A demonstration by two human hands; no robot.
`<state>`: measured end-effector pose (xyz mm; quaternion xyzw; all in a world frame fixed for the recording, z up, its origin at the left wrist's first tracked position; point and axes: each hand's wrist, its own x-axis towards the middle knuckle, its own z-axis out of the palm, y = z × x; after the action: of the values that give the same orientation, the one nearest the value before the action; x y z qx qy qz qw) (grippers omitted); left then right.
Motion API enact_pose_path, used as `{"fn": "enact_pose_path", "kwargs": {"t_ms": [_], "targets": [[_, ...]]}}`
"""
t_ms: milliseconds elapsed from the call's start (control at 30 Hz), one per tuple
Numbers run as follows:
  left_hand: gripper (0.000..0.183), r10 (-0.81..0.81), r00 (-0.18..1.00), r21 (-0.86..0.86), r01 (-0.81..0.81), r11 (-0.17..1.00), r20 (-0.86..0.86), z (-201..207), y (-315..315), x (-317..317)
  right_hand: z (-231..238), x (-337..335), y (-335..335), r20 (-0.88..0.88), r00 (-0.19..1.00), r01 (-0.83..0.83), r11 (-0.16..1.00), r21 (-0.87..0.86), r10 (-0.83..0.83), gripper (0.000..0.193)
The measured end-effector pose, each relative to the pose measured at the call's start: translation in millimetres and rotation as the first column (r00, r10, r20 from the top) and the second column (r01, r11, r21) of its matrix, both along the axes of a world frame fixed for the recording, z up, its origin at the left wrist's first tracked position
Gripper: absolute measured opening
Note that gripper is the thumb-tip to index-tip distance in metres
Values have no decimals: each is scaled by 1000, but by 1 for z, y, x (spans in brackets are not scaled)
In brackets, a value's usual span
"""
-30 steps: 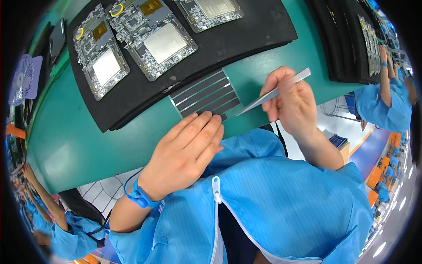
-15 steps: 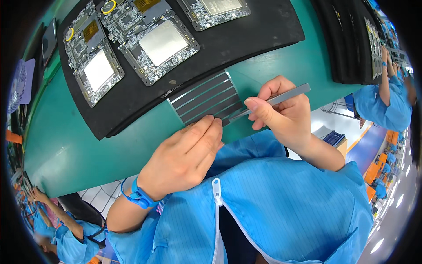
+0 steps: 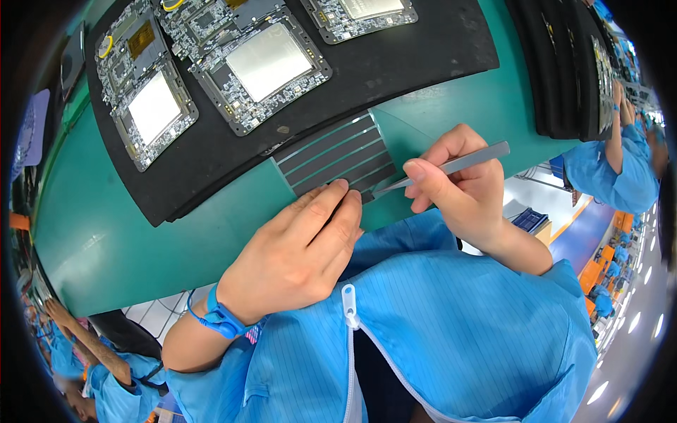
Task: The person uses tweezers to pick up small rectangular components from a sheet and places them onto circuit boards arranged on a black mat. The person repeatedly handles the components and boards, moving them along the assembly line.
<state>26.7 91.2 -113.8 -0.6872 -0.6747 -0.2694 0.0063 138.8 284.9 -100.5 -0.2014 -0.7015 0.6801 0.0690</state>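
A clear sheet of black adhesive-looking strips lies on the green mat, close to the black foam pad. My left hand has its bent fingertips on the sheet's near edge, holding it there; the thumb is mostly hidden. In my right hand is a pair of metal tweezers, pinched between thumb and fingers. The tweezers' tip touches or hovers just over the sheet's near right corner, beside my left fingertips; which of the two I cannot tell. A blue wrist strap circles my left wrist.
Circuit boards with silver shields, one near the middle, rest on the black foam pad. Stacked black foam with more boards stands at the right of the green mat. Other people in blue work at both sides.
The tweezers' tip has shifted slightly right and away from my left fingertips. A gap has opened between two left fingers. The whole view has shifted a little.
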Motion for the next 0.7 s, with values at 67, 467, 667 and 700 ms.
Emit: {"fn": "enact_pose_path", "kwargs": {"t_ms": [67,467,667,700], "targets": [[25,2,1000,4,-2,1000,-6,-1,0,0,-3,2,0,-55,998,1,1000,15,0,22],[22,-26,1000,-27,25,999,-13,0,0,-4,-3,1,12,-165,981,63,971,-229,-102,18],[30,81,995,71,-76,995,-61,46,18,-28,30,-58,58,-383,902,97,958,-271,-200,20],[32,150,985,86,-142,986,-86,54,29,-39,35,-74,63,-392,896,119,963,-242,-209,21]]}}
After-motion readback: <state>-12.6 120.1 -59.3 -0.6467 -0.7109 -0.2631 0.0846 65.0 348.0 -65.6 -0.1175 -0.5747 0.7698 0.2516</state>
